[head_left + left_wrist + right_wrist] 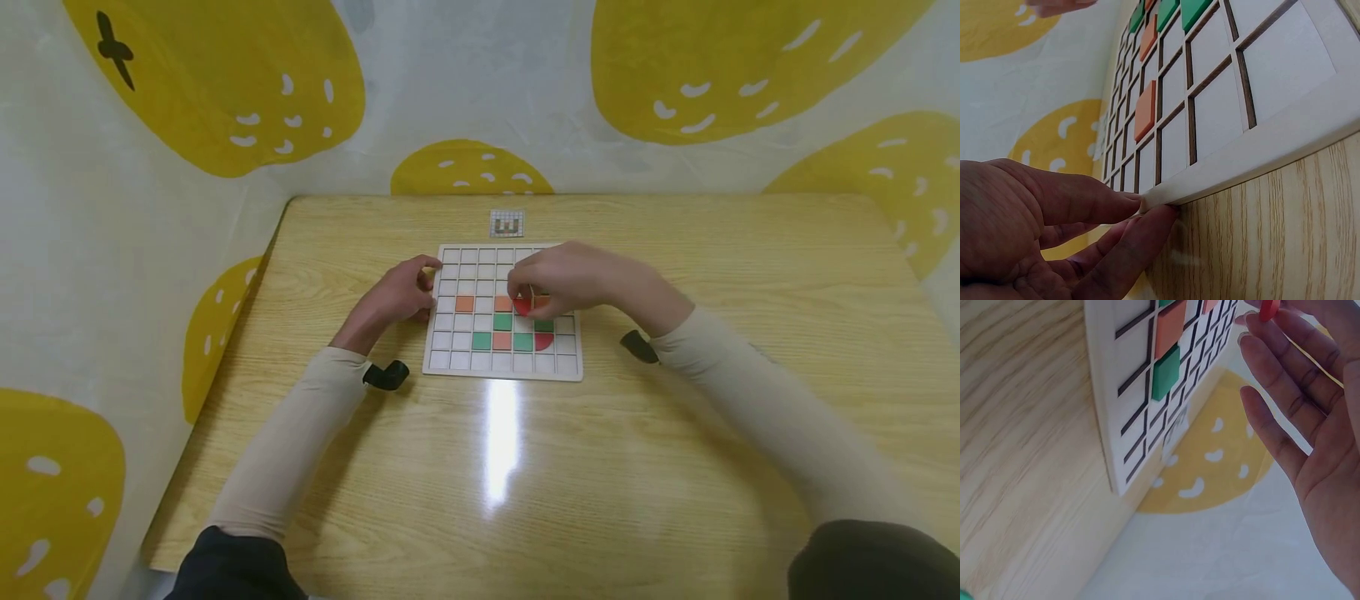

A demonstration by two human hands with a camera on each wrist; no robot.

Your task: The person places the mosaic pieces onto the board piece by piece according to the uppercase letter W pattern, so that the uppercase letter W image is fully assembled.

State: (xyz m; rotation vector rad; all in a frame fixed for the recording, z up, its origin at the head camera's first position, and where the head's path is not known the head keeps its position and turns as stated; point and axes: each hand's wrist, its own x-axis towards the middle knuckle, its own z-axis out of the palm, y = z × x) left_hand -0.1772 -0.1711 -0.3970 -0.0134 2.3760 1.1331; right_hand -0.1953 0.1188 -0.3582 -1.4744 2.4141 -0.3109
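A white grid board (452, 362) lies on the wooden table, with orange squares (465, 304), green squares (482, 341) and a red rounded tile (543, 342) set in its cells. My left hand (397, 292) is at the board's left edge. In the left wrist view, thumb and forefinger pinch the board's rim (1247, 172). Over the middle of the board, my right hand (573, 275) pinches another red tile (1269, 309) between thumb and fingertips. The other right fingers are spread in the right wrist view. This hand covers some of the upper right cells.
Behind the board lies a small card (507, 223) printed with a gridded pattern. Cloth with yellow shapes (472, 167) hangs along the table's back and left sides. A green piece (964, 595) shows at the lower left corner of the right wrist view.
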